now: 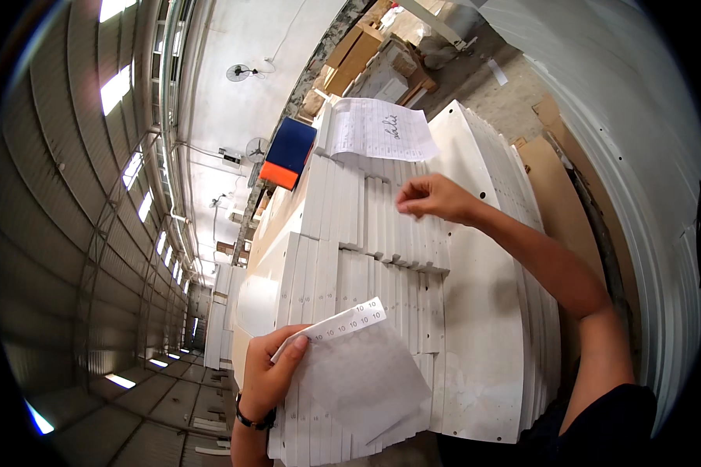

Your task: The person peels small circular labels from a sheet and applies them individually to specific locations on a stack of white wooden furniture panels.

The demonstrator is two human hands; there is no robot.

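Observation:
My left hand (276, 364) grips a white sheet of printed stickers (366, 381) by its upper left edge, thumb on top. The sheet's top strip is folded over and shows rows of small printed labels, while its lower part looks blank. My right hand (432, 198) is held over the stacked white strips with thumb and fingers pinched together; whether a small sticker is between them I cannot make out. Below both hands lie rows of narrow white panels (382, 288) packed side by side, several with small labels on their edges. Some panels have notched ends.
A handwritten paper sheet (382, 128) lies on the far panels. Beside it stands a dark blue and orange box (288, 152). Wide white boards (483, 311) are stacked on the right, near brown cardboard (561, 210). Wall fans (241, 72) hang beyond.

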